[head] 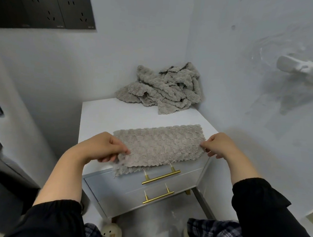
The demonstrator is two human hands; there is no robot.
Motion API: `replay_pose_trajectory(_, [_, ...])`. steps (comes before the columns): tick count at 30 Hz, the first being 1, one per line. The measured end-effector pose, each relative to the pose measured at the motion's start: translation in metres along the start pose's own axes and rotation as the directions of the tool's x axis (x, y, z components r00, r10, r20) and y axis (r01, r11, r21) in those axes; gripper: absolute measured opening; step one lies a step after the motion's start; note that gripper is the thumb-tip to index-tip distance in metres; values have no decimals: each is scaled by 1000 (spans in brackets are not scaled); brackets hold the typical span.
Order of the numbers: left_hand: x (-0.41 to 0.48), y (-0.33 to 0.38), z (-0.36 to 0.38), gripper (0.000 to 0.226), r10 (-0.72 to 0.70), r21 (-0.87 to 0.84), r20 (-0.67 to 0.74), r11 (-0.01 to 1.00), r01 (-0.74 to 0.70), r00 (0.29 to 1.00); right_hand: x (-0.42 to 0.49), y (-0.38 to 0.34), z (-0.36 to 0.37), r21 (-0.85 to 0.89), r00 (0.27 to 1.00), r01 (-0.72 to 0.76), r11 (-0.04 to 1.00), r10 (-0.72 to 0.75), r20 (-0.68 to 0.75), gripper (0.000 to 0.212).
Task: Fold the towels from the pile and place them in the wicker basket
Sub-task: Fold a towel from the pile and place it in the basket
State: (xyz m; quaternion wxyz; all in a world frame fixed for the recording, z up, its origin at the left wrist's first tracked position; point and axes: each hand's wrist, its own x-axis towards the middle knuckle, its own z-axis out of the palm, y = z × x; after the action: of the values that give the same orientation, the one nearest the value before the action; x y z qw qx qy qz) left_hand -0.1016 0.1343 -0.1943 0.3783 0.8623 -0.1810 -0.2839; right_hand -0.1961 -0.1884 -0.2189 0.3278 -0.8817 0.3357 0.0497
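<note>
Your left hand and right hand pinch opposite ends of a grey folded towel on the white nightstand. Its near edge drapes over the top drawer, touching the upper brass handle. Behind it, apart, the crumpled towel pile fills the wall corner.

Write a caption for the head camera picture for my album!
Left hand and right hand pinch a fluffy grey towel on a white cabinet, crumpled grey pile behind.
</note>
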Motion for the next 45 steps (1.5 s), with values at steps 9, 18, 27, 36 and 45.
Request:
replay_pose_trajectory(9, [17,6,29,85,146,610,51,779,-146,988,-13,-24,16,-81,887,403,912,-411,-210,8])
replay_pose_trajectory(18, [43,-5,37,57,109,689,-120,724,4,987,-5,-37,46,-377,858,488,787,-512,43,43])
replay_pose_trajectory(27, [48,-8,35,56,324,672,-312,740,-33,893,8,-43,57,-329,861,475,816,-508,-17,69])
replay_pose_trajectory(36, [36,-4,28,16,513,584,-527,798,-150,678,-5,-50,60,-269,635,678,684,-729,-255,14])
replay_pose_trajectory(45, [27,0,22,21,449,567,-319,796,-212,835,-13,-54,41,-309,722,632,711,-685,-99,10])
